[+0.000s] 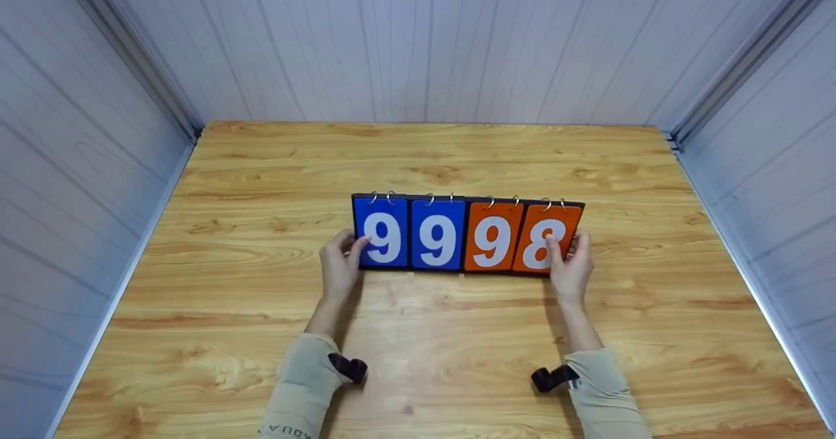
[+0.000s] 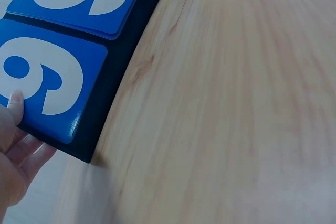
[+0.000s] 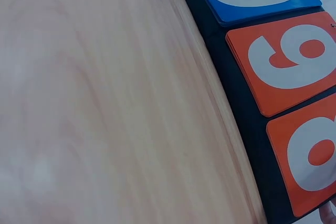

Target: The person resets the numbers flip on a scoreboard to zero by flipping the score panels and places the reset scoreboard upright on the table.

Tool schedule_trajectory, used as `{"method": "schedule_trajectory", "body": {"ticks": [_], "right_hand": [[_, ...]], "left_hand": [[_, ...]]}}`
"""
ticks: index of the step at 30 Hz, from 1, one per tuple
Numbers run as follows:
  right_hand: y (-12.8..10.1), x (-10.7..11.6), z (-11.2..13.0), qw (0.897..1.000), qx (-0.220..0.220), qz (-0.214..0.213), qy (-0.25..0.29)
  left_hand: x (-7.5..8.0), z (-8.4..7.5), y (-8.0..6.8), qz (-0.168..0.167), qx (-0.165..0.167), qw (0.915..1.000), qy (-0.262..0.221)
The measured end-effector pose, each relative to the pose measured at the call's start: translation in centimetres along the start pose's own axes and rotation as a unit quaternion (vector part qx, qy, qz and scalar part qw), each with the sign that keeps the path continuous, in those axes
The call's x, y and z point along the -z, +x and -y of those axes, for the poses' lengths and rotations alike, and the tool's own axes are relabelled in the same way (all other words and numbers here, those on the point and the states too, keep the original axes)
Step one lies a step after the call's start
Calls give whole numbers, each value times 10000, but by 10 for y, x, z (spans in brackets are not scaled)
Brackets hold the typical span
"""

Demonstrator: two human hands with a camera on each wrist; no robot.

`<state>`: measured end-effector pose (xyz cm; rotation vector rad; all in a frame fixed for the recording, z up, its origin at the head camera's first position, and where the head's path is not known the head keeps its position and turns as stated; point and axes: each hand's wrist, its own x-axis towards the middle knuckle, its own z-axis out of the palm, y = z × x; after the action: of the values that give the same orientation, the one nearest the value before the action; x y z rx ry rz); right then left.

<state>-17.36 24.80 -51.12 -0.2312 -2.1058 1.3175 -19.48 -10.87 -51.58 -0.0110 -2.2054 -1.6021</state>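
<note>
The flip scoreboard [image 1: 467, 234], reading 9998, stands mid-table [image 1: 261, 164]. The left hand [image 1: 339, 266] grips its blue end, thumb across the card; the right hand [image 1: 571, 266] grips the orange end likewise. Best keep both grips level so cards don't flap.

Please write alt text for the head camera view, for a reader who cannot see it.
A flip scoreboard reading 9 9 in blue and 9 8 in orange lies on a wooden table; the left hand holds its left end, the right hand its right end.
</note>
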Motion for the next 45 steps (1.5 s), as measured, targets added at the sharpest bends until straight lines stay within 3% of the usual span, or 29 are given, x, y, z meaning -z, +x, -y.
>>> {"method": "schedule_trajectory", "body": {"ticks": [7, 15, 21, 28, 31, 35, 37, 39, 45], "right_hand": [[-1, -2, 1, 9996, -187, 147, 182], [-1, 6, 34, 9992, -284, 202, 212], [1, 12, 39, 9981, -431, 253, 347], [4, 19, 34, 9970, -445, 406, 478], [4, 22, 26, 9961, -455, 368, 663], [3, 23, 8, 9953, -490, 59, 832], [2, 22, -3, 9930, -472, -95, 1078], [0, 21, -6, 9923, -482, -238, 1118], [-1, 18, -8, 9948, -602, -325, 749]], "left_hand": [[6, -2, -4, -86, -37, 9999, 112], [3, -5, -2, -66, -14, 9999, 127], [2, -5, -2, -104, -127, 9997, 160], [2, -4, -1, -101, -87, 9999, 81], [4, -14, -3, -85, -120, 9999, 19], [4, -14, -3, -78, -140, 9999, -35], [3, -3, -2, -97, -107, 9999, -49], [3, -4, -2, -109, -93, 9999, -22], [3, -4, -2, -59, 50, 10000, -34]]}}
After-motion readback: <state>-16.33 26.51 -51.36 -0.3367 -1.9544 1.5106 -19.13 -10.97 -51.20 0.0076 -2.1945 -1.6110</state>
